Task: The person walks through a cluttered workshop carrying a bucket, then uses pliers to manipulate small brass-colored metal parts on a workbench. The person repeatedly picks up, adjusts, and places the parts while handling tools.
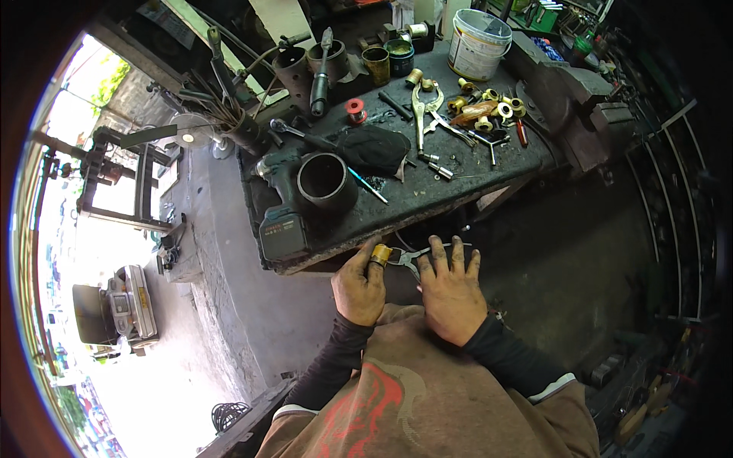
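My left hand (359,290) grips a brass-coloured bushing (381,254) between thumb and fingers, just beyond the bench's front edge. The jaws of a pair of steel pliers (405,257) meet that bushing on its right. My right hand (452,294) has its fingers stretched and spread over the pliers' handles; its thumb is hidden. On the bench (412,210) above my hands are a short wide steel pipe (321,178), a dark cordless power tool (283,233), a blue pen-like rod (368,185) and a black cloth (372,153).
Locking pliers (420,114), several brass fittings (489,111), a white bucket (479,46) and cups of tools crowd the bench. A large vise (565,114) sits at its right end. A machine (122,305) stands on the bright floor to the left.
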